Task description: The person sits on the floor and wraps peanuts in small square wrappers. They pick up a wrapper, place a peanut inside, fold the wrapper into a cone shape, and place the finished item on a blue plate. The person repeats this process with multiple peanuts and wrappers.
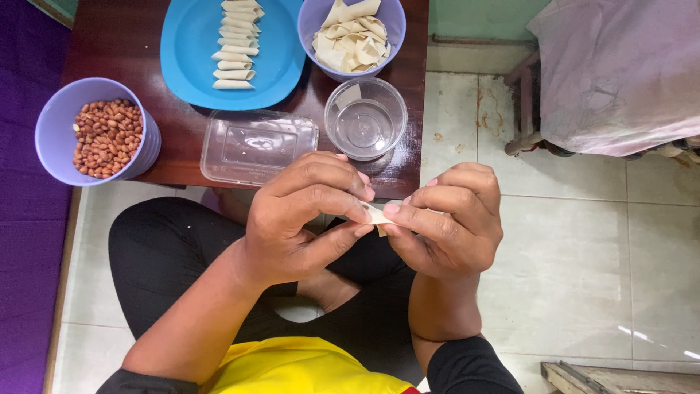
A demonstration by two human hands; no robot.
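Both hands meet above my lap and pinch one small pale pastry wrapper (378, 215). My left hand (306, 219) grips its left end with thumb and fingers. My right hand (452, 222) holds the right end, and most of the wrapper is hidden between the fingers. On the dark wooden table (117, 36) ahead, a blue plate (189, 51) carries a row of several rolled wrappers (235, 44). A purple bowl (390, 22) holds loose pastry sheets (350, 40).
A purple bowl of peanuts (106, 137) stands at the table's left front corner. A clear round cup of water (364, 117) and a clear rectangular lid (257, 146) sit near the front edge. Tiled floor lies to the right, with a cloth-covered frame (620, 73) beyond.
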